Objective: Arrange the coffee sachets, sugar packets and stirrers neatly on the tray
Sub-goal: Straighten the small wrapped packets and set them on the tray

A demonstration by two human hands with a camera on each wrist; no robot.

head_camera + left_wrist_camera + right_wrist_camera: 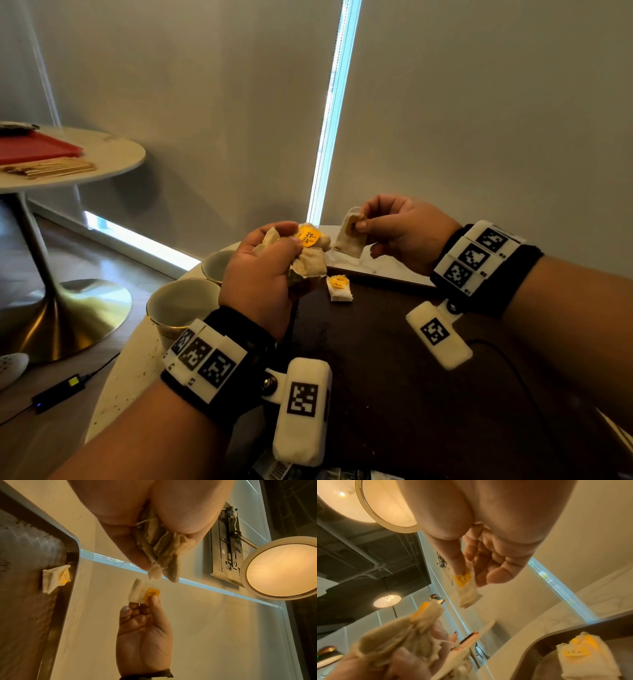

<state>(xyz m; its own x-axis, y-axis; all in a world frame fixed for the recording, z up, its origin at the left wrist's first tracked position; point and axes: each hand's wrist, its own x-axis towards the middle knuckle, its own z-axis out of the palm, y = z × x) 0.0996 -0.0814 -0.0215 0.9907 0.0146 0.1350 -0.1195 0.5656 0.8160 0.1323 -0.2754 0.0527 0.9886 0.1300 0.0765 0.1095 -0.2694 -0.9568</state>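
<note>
Yellow tags showed on the pale sachets: the left hand (260,270) gripped a crumpled bunch of sachets (308,260) in its closed fingers above the dark tray (394,342), and the right hand (404,233) pinched a single sachet (351,233) between thumb and fingertips, just beside the bunch but not touching it. One more sachet (339,288) lay flat on the tray near its far edge, under the two hands. Two cups (185,305) stood left of the tray, and wooden stirrers (51,168) lay beside a red tray (37,145) on another round table (113,154), well apart.
</note>
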